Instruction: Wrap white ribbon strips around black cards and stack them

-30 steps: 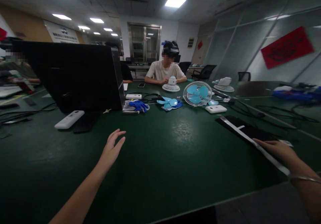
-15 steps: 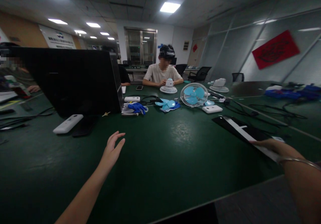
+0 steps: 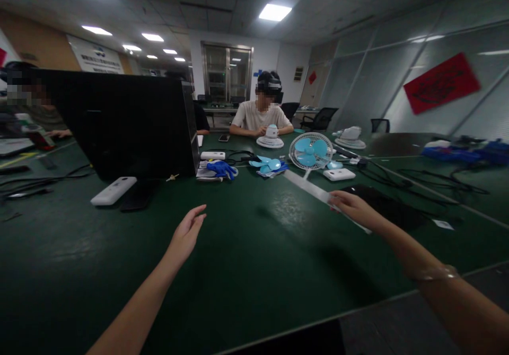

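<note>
My right hand (image 3: 350, 206) grips a long, flat white strip (image 3: 308, 185) near its middle and holds it up over the green table. A short side piece sticks out from the strip's far half; whether it is paper or plastic I cannot tell. Behind that hand lies a flat black sheet (image 3: 393, 206). My left hand (image 3: 187, 231) is above the table with its fingers stretched out and nothing in it. Beyond the strip's far end are a loose light-blue fan blade (image 3: 267, 164) and a white fan grille with blue blades (image 3: 310, 151).
A large black case (image 3: 127, 127) stands at the left, a white handheld device (image 3: 114, 191) before it. Blue-and-white gloves (image 3: 220, 170), keys (image 3: 172, 177) and another white device (image 3: 339, 174) lie across the table. Black cables (image 3: 425, 182) run at right. A person (image 3: 260, 116) sits opposite, hands on a fan part.
My right hand has lifted the white strip off the black sheet and brought it left toward the middle. My left hand has shifted slightly right, still holding nothing.
</note>
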The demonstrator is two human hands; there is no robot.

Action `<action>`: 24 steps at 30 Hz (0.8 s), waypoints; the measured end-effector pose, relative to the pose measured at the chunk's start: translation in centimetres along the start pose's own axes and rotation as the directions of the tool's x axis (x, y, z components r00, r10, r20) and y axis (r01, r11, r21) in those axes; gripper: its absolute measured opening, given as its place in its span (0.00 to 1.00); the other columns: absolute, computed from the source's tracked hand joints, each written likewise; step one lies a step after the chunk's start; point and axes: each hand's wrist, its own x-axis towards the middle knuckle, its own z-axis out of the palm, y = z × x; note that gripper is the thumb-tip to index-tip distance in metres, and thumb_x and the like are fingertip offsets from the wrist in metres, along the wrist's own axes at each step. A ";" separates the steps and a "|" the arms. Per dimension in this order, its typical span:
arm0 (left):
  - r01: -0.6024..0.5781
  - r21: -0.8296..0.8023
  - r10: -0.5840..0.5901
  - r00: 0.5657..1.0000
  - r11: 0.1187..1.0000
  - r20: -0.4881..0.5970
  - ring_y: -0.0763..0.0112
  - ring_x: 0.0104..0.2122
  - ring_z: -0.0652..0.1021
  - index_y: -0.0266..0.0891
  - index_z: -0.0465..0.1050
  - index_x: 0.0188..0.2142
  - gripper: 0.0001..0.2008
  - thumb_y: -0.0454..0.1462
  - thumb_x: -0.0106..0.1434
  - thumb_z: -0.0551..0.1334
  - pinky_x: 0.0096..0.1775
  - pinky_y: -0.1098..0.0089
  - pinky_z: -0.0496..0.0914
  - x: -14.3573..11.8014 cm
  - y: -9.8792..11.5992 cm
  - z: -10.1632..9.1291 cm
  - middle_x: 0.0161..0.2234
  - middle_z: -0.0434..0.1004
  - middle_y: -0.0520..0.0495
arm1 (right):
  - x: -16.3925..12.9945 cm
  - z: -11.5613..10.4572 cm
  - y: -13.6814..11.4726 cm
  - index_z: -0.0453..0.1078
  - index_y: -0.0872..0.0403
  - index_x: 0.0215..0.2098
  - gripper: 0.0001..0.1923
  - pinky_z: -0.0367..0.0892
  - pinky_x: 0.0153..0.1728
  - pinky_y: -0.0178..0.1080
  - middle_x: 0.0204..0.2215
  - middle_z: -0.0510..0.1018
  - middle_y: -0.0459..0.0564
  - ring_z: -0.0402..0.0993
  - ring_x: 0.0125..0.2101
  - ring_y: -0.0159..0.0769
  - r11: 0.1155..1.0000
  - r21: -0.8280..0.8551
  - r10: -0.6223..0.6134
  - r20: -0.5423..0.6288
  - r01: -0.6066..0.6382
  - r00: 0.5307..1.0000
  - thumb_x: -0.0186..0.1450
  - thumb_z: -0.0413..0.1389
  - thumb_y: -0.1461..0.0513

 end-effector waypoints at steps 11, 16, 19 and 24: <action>0.311 -0.079 -0.199 0.763 0.947 0.616 0.68 0.34 0.77 0.43 0.68 0.56 0.25 0.52 0.65 0.55 0.34 0.68 0.69 -2.4 3.1 0.2 0.47 0.77 0.43 | -4.6 6.1 -11.9 0.71 0.53 0.49 0.19 0.66 0.36 0.36 0.37 0.76 0.49 0.71 0.35 0.33 0.916 0.258 -0.397 0.490 0.305 0.776 0.70 0.47 0.51; 0.224 0.053 -0.195 0.681 0.973 0.706 0.73 0.26 0.71 0.39 0.71 0.52 0.26 0.54 0.64 0.54 0.27 0.73 0.63 -3.0 3.4 0.5 0.38 0.79 0.46 | -4.4 7.1 -11.2 0.71 0.54 0.50 0.21 0.67 0.33 0.35 0.38 0.76 0.50 0.70 0.32 0.32 0.926 0.252 -0.374 0.489 0.283 0.788 0.69 0.48 0.50; 0.194 0.062 -0.176 0.653 0.979 0.737 0.76 0.24 0.68 0.37 0.73 0.46 0.26 0.56 0.64 0.54 0.26 0.74 0.61 -3.0 2.9 0.9 0.37 0.78 0.46 | -4.2 7.4 -10.2 0.71 0.53 0.52 0.23 0.67 0.35 0.36 0.40 0.76 0.51 0.71 0.34 0.33 0.927 0.250 -0.369 0.484 0.279 0.794 0.68 0.48 0.49; 0.126 0.119 -0.173 0.690 0.985 0.703 0.76 0.20 0.66 0.35 0.71 0.36 0.26 0.56 0.64 0.52 0.24 0.74 0.58 -2.7 2.1 1.6 0.23 0.72 0.52 | -3.4 7.5 -7.7 0.72 0.52 0.52 0.26 0.67 0.41 0.39 0.40 0.76 0.51 0.71 0.39 0.37 0.953 0.138 -0.303 0.491 0.271 0.817 0.64 0.52 0.45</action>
